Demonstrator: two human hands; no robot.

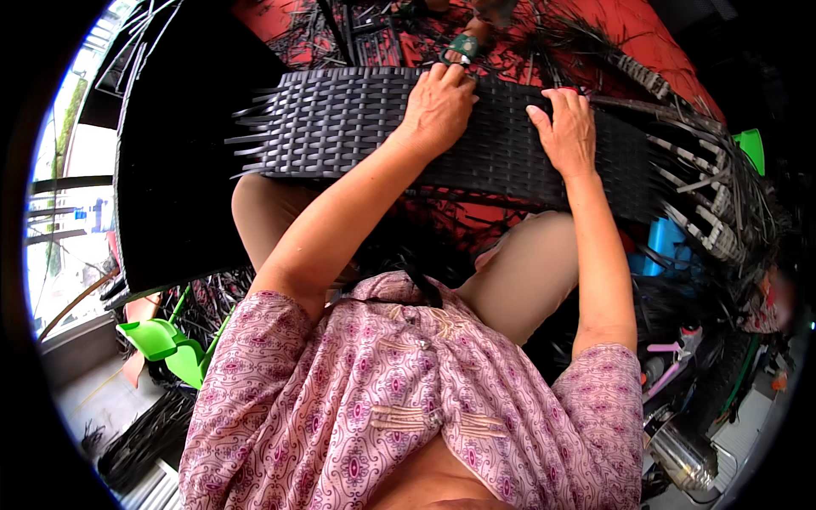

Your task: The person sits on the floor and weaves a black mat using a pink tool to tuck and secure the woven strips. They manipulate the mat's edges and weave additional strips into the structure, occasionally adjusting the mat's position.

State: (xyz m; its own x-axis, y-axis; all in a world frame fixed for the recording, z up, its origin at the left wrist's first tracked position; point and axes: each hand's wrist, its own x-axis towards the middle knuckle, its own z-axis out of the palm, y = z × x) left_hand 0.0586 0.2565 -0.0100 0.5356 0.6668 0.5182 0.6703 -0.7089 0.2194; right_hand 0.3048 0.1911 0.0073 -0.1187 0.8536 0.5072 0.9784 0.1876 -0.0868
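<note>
A long black woven wicker panel [340, 119] lies across my thighs, with loose strand ends sticking out at its left end. My left hand [439, 106] rests on the middle of its far edge, fingers bent over that edge and closed on it. Farther right, my right hand [567, 132] is hooked over the same edge, its thumb set apart on the woven face. What the fingertips do beyond the edge is hidden. Something small and red [568, 90] shows at the right fingertips, too small to name.
Bundles of grey-black strands [705, 183] lie at the panel's right end. Black strips litter the red floor covering [612, 34] beyond. A large black panel [195, 153] stands at left, near a bright green plastic object [170, 344]. A blue object [665, 246] and a metal flask [684, 455] are at right.
</note>
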